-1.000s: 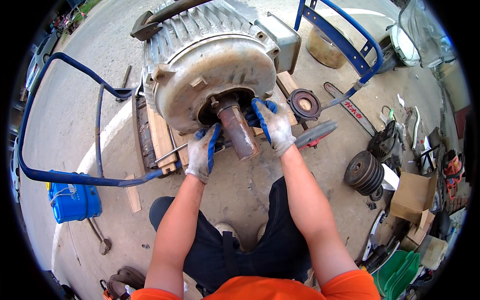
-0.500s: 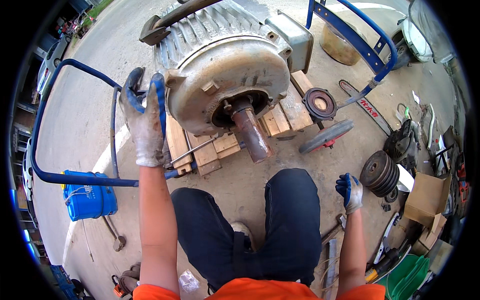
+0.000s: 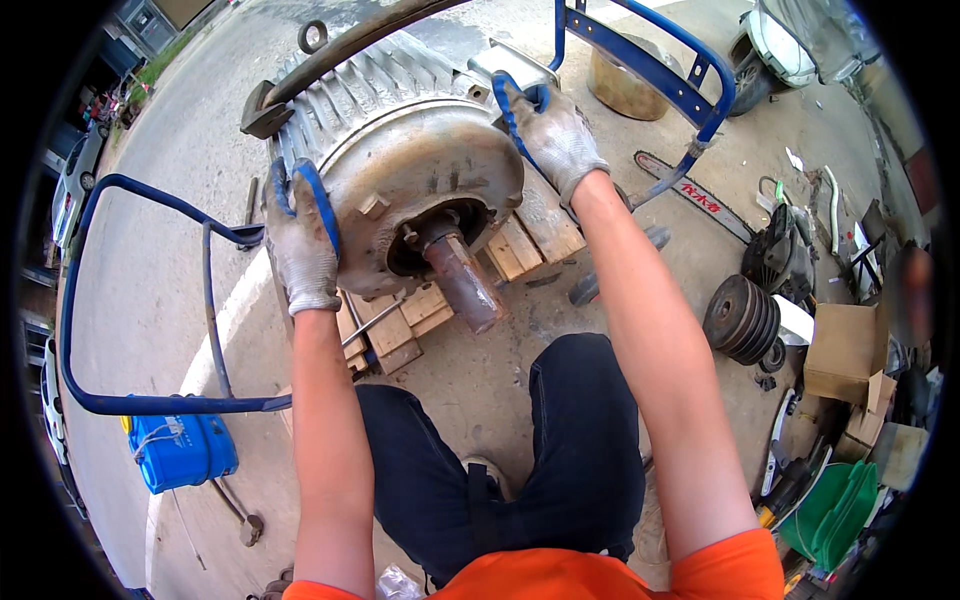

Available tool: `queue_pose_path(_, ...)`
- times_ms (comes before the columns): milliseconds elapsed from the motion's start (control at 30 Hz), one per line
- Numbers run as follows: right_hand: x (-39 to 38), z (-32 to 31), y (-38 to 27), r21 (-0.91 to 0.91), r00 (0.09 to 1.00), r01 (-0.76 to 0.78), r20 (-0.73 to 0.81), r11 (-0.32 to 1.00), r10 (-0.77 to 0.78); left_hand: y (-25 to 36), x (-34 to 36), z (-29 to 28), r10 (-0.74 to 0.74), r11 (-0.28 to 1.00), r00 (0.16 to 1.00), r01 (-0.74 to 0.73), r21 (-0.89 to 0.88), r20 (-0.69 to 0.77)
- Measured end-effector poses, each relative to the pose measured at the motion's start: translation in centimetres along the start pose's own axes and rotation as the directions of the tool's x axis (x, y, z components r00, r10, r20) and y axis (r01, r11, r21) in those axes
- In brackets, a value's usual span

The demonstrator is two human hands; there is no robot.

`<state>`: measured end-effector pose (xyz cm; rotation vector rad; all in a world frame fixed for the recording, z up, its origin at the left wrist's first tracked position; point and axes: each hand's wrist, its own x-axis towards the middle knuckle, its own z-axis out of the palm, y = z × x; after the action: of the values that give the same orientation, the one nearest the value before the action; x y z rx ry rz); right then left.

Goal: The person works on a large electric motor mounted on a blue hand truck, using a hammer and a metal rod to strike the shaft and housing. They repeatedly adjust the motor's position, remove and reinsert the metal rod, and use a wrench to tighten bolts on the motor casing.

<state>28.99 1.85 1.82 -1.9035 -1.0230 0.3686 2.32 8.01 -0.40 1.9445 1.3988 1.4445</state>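
A large weathered metal motor with a finned housing rests on wooden boards. Its round end cover faces me, with a rusty shaft poking out of the dark central opening. My left hand, in a white and blue work glove, grips the left edge of the cover. My right hand, gloved alike, grips its upper right edge beside a metal box. A dark bar lies across the top of the motor, and a thin rod lies on the boards below.
A blue tube-framed cart surrounds the motor, with a wheel underneath. Rightward lie a chainsaw bar, a multi-groove pulley, cardboard box and green plastic piece. A blue tank stands left; a drum sits behind.
My hands left the shaft opening half a second ago, the right dropping low beside the pulley. It has since risen to the cover's upper right; the left now holds the left edge.
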Motion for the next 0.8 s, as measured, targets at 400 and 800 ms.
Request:
queue_pose_path(400,2.5,2.2,-4.1,-0.312,0.994,-0.020,0.091,0.950,0.051,-2.1,-0.4,-0.5,0.013,0.973,0.999,-0.021,-0.230,-0.036)
queue_pose_path(800,3.4,2.7,-3.7,-0.400,0.987,0.126,0.141,0.908,-0.075,-3.4,0.5,0.4,0.022,1.000,0.987,-0.021,0.010,-0.162)
